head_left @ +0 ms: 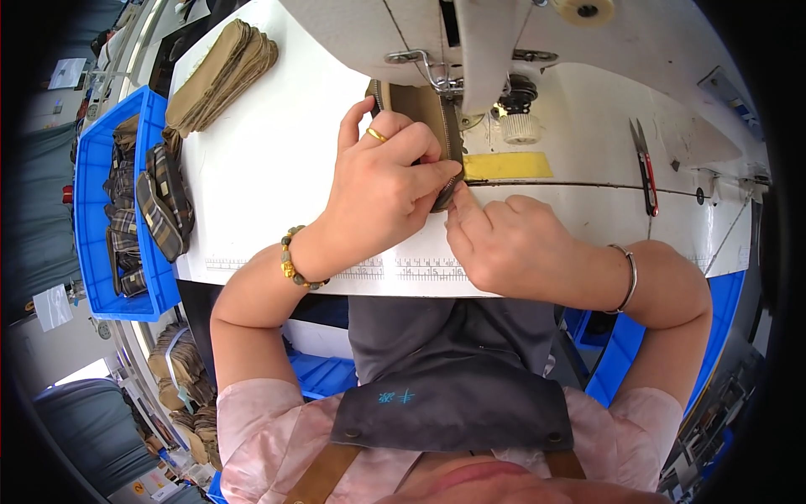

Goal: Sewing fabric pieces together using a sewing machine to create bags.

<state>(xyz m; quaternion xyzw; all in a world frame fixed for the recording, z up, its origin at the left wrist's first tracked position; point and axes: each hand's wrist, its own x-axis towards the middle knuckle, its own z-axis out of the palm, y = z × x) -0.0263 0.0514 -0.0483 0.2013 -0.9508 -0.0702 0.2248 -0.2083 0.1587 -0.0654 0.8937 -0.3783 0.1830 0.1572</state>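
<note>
Olive fabric piece with zipper (424, 113), lying on the white table (269, 176) just in front of the sewing machine (487, 50), long axis running away from the body toward the needle. Pinched at its near end by the left hand (382, 189), fingers curled over it. Right hand (504, 244) just beside, fingertips pressed together at the same corner. Scissors (645, 164) well right of the machine.

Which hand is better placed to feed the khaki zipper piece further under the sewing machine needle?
Probably the left hand: it lies flat over the khaki zipper piece just before the needle, while the right hand only pinches its near end.
</note>
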